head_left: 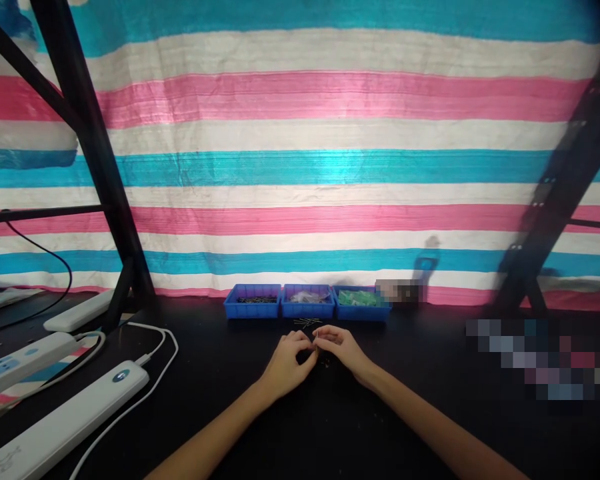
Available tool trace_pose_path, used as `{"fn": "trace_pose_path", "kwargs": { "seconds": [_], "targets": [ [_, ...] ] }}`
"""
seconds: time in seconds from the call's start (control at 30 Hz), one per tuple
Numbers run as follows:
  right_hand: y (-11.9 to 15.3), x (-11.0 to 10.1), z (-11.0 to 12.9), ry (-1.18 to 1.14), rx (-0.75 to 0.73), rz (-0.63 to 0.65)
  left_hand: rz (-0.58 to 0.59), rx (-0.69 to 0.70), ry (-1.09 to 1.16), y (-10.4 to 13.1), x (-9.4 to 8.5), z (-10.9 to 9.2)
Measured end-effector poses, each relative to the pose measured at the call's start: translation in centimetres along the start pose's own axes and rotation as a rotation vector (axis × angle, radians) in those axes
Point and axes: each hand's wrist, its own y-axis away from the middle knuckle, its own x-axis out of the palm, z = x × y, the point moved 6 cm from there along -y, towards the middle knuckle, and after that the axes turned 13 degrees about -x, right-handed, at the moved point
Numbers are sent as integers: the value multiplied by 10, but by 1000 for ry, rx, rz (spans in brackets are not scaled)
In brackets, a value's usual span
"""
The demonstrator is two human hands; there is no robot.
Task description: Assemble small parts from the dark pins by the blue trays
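Observation:
My left hand (291, 365) and my right hand (346, 348) meet over the black table, fingertips close together. Both are closed in a pinch around something small and thin, too tiny to name. Just beyond the fingers lies a little heap of thin dark metal pins or screws (307, 323). Below the fingertips a few tiny bits (325, 363) rest on the table. Behind the heap stand three blue bins in a row: the left bin (253, 311) holds dark thin pieces, the middle bin (307, 310) clear plastic bags or pieces, the right bin (363, 313) green pieces.
White power strips (75, 427) and a white cable (167, 373) lie at the left. Black metal frame legs (93, 147) rise on the left and right. A striped plastic sheet (330, 167) hangs behind the table (410, 427). Blurred-out patches cover items at the right.

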Motion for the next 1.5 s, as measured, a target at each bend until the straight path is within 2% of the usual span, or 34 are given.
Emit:
{"fn": "trace_pose_path", "kwargs": {
  "seconds": [0.13, 0.37, 0.6, 0.87, 1.07, 1.13, 1.2, 1.33, 1.43, 1.5],
  "targets": [
    [1, -3, 4, -62, 31, -49, -56, 2, 61, 1, -6, -2],
    [0, -2, 4, -34, 2, -31, -104, 4, 100, 0, -8, 0],
    [1, -7, 6, -20, 8, -127, -163, -28, 240, -3, -14, 7],
    [2, -2, 4, -26, -16, -2, -236, -18, 300, 2, -24, -2],
    [6, 10, 7, 123, -39, 202, -220, -8, 296, 2, -23, -3],
    [6, 10, 8, 117, -35, 197, -228, -14, 301, 2, -23, -3],
    [4, 6, 9, 55, -34, 134, -265, -26, 303, 2, -25, -1],
    [-2, -7, 7, -32, -38, -59, -439, -97, 316, -5, -41, 17],
    [-4, -11, 4, -92, -7, -103, -609, -261, 376, -15, -58, 54],
    [-4, -11, 3, -96, 0, -86, -664, -390, 455, -22, -66, 82]
  ]
}}
